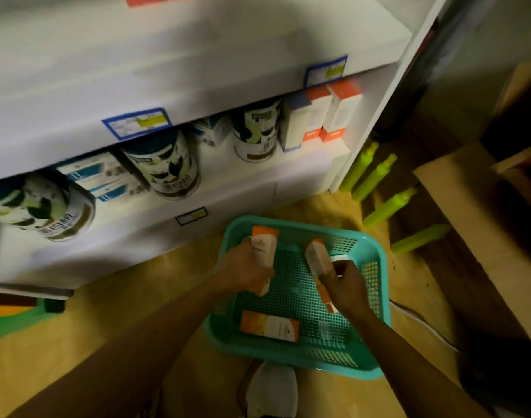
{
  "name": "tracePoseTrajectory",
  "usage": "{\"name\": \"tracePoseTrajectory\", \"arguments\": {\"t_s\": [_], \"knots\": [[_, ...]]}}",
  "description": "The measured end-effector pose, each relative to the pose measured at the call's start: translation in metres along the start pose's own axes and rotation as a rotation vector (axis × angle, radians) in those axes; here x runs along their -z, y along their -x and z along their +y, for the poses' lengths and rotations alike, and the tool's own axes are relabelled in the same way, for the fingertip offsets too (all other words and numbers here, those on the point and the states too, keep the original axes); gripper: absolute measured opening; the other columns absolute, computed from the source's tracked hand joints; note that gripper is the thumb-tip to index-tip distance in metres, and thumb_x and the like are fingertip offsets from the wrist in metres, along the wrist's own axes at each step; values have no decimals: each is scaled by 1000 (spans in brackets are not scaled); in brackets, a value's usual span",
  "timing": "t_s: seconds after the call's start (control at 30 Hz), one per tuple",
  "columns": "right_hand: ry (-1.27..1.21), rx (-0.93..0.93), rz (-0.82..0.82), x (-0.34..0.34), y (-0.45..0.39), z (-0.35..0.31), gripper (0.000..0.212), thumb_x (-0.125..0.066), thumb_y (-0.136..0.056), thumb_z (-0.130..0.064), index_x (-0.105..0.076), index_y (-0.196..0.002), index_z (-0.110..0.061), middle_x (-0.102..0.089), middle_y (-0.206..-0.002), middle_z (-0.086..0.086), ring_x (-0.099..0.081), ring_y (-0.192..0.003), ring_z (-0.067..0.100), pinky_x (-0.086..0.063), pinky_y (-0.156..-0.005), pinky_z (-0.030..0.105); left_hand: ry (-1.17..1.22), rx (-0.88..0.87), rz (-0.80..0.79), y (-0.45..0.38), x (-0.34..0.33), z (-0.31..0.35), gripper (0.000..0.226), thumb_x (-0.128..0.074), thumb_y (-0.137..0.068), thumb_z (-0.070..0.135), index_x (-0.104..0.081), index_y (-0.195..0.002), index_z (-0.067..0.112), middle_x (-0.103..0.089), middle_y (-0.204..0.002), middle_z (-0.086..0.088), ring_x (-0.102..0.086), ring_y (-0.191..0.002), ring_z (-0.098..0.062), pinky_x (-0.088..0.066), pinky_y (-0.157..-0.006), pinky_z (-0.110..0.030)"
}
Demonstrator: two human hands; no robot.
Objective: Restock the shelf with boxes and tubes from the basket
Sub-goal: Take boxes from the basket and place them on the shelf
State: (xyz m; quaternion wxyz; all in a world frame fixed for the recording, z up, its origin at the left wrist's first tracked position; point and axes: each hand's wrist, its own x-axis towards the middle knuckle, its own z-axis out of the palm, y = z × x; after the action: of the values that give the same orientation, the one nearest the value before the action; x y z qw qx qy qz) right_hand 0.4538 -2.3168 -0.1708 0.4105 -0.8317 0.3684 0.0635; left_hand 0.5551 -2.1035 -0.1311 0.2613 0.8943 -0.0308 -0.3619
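A teal mesh basket (375,267) sits on the floor below the white shelf (258,179). My left hand (243,268) grips an orange-and-white box (265,242) over the basket's far left part. My right hand (345,286) grips a second orange-and-white box (318,257), tilted, over the basket's right half. A third such box (270,325) lies flat on the basket floor near its front. A small white item (339,257) shows just behind my right hand. On the shelf's right end stand two matching orange-and-white boxes (327,116).
The shelf also holds three printed tins (164,167) and blue-and-white boxes (98,176). Several yellow-green bottles (375,176) stand on the floor to the right of the shelf, beside cardboard (457,206). A shoe (271,390) shows below the basket.
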Motion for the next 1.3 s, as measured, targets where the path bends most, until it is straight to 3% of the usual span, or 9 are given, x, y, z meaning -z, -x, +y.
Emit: {"name": "tracePoseTrajectory", "arguments": {"t_s": [0.1, 0.17, 0.3, 0.47, 0.57, 0.63, 0.8, 1.0, 1.3], "knots": [[-106, 63, -13, 17, 12, -25, 44, -73, -87, -32, -57, -121, -9, -68, -104, 5, -60, -74, 9, -42, -56, 24, -6, -69, 27, 22, 24, 9, 77, -70, -67, 57, -47, -134, 26, -64, -122, 2, -65, -108, -23, -57, -91, -44], [-156, 115, -11, 28, 22, -51, 51, -73, -86, -32, -56, -130, -13, -69, -107, 5, -64, -75, 13, -54, -60, 32, -18, -115, 79, 40, 42, 18, 73, -67, -66, 56, -49, -129, 23, -64, -119, 0, -66, -109, -24, -57, -90, -45], [-192, 245, 36, 51, 40, -100, 26, -75, -77, -24, -73, -101, -16, -74, -92, 8, -70, -85, 29, -57, -77, 48, -52, -186, 203, 75, 78, 36, 67, -74, -76, 45, -43, -129, 18, -61, -113, 1, -65, -106, -25, -54, -80, -37], [-417, 306, -36, 83, 81, -168, 28, -76, -78, 8, -65, -93, -13, -67, -86, -2, -65, -88, 22, -55, -77, 34, 30, -254, 359, 129, 126, 54, 65, -81, -74, 35, -46, -126, 21, -61, -109, 4, -66, -102, -22, -56, -80, -36], [-464, 369, -45, 104, 110, -207, 29, -75, -79, 7, -61, -93, -14, -65, -89, -1, -64, -92, 21, -55, -79, 30, 58, -316, 463, 170, 160, 66, 70, -76, -67, 43, -48, -128, 23, -66, -112, -1, -67, -98, -22, -58, -83, -39], [-424, 438, -43, 117, 127, -231, 31, -79, -78, 0, -63, -95, -20, -69, -97, 3, -67, -93, 21, -58, -84, 36, 31, -359, 513, 197, 184, 75, 69, -74, -68, 39, -46, -129, 20, -64, -110, -2, -66, -98, -25, -57, -83, -40], [-407, 601, -45, 150, 176, -297, 35, -80, -80, -9, -63, -108, -23, -70, -105, -3, -69, -96, 17, -61, -83, 41, 71, -456, 635, 257, 245, 90, 66, -78, -80, 39, -42, -132, 25, -56, -111, 9, -58, -98, -14, -52, -80, -27], [-378, 764, 38, 175, 233, -372, 38, -83, -77, -15, -68, -110, -25, -73, -100, -10, -70, -91, 7, -62, -80, 33, 88, -505, 872, 329, 323, 87, 69, -69, -62, 53, -44, -123, 34, -69, -106, 4, -69, -93, -21, -62, -75, -43], [-427, 893, -15, 177, 278, -479, 36, -78, -81, -4, -63, -110, -20, -70, -104, -2, -69, -93, 13, -60, -75, 29, 124, -459, 1139, 382, 411, 61, 64, -72, -68, 53, -46, -121, 27, -59, -113, 2, -61, -99, -21, -58, -82, -46]]}}
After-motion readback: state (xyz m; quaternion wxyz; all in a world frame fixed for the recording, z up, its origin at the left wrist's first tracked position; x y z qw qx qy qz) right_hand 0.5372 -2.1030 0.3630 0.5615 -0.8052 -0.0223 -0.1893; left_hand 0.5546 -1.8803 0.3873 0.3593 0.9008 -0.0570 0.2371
